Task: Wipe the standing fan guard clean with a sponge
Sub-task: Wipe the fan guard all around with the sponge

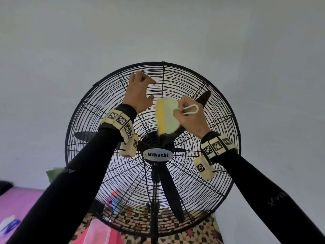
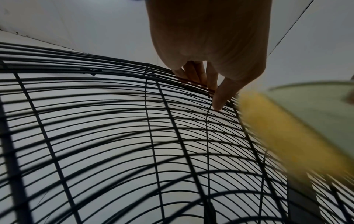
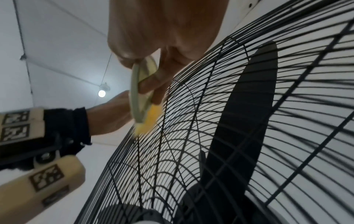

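Observation:
A big black wire fan guard (image 1: 219, 131) with a "Mikachi" badge (image 1: 157, 154) fills the head view. My left hand (image 1: 151, 89) is high on the guard's upper left. In the left wrist view its fingers (image 2: 199, 75) curl onto the wires and the thumb (image 2: 220, 98) presses a spoke. My right hand (image 1: 179, 110) pinches a yellow and pale green sponge (image 1: 167, 117) by its top, beside its white loop (image 1: 190, 110). The sponge's yellow face (image 3: 147, 121) lies against the guard above the hub. It shows blurred in the left wrist view (image 2: 287, 136).
Black blades (image 1: 173, 191) stand still behind the wires, above the fan's pole (image 1: 154, 208). Below lie a pink surface (image 1: 15, 199), a clear plastic container (image 1: 98, 229) and a patterned cloth (image 1: 175, 226). A plain pale wall is behind. A lit ceiling bulb (image 3: 101, 93) shows.

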Motion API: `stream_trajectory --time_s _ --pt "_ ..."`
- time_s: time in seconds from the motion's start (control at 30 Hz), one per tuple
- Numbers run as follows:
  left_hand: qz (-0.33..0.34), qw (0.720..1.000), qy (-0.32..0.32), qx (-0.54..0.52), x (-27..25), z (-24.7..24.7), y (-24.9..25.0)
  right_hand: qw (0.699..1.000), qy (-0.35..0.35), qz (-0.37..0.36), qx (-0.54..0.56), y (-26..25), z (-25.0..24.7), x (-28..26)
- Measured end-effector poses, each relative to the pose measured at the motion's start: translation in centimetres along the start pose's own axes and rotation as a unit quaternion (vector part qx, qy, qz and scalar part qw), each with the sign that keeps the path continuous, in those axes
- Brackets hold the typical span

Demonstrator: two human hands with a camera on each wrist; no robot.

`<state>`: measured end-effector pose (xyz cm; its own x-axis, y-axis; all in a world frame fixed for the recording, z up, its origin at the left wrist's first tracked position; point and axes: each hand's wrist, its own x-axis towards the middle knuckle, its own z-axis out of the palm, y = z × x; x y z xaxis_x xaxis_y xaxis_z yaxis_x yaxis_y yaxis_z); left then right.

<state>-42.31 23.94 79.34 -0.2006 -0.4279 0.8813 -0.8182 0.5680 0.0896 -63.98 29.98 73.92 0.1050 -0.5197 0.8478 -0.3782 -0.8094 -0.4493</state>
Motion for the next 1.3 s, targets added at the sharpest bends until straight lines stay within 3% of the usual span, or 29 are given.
stream_trajectory --time_s 0.1,0.23,0.27,0.37,0.43,0.6,0.7,0.83,0.97,1.03,1.2,1.3 --pt "0.002 1.0 -0.001 0.001 -0.1 0.1 0.3 0.996 0.08 -0.014 0.042 0.0 0.0 -0.2" --pt "0.002 1.0 -0.009 -0.002 -0.1 0.0 0.1 0.999 -0.024 0.001 -0.027 -0.1 -0.1 -1.1" --pt "0.001 1.0 -0.01 -0.003 -0.1 -0.1 0.1 0.999 -0.023 -0.009 -0.026 -0.4 -0.2 -0.9" --pt "0.002 1.0 -0.013 -0.005 -0.1 -0.2 0.1 0.996 0.077 -0.014 0.039 -0.7 -0.6 0.1" --pt "0.004 1.0 -0.012 -0.005 -0.2 -0.2 0.4 0.994 0.097 0.003 0.04 -0.7 -0.4 -0.3" --pt "0.01 0.999 -0.033 0.001 -0.2 -0.8 0.3 0.998 -0.054 -0.002 -0.035 0.5 1.1 -4.4" --pt "0.025 0.998 -0.036 0.047 -1.2 -1.0 0.1 0.998 -0.053 -0.003 -0.046 0.3 0.9 -4.7" --pt "-0.041 0.995 0.024 0.083 -5.4 -0.2 -1.0 0.999 -0.015 -0.003 -0.048 -0.4 0.3 -4.1" --pt "-0.095 0.987 -0.017 0.127 -7.4 0.3 -1.8 0.998 0.05 -0.021 0.004 -1.0 0.8 -4.3" --pt "-0.109 0.983 -0.038 0.142 -7.1 0.1 -1.9 0.999 0.041 -0.008 0.0 -0.4 1.6 -5.7" --pt "-0.137 0.982 -0.051 0.116 -6.8 -0.2 -1.8 0.994 -0.107 0.02 -0.027 0.8 2.9 -9.8" --pt "-0.152 0.984 -0.056 0.08 -6.5 -0.5 -2.1 0.999 -0.032 0.006 -0.016 -0.1 2.8 -8.7"
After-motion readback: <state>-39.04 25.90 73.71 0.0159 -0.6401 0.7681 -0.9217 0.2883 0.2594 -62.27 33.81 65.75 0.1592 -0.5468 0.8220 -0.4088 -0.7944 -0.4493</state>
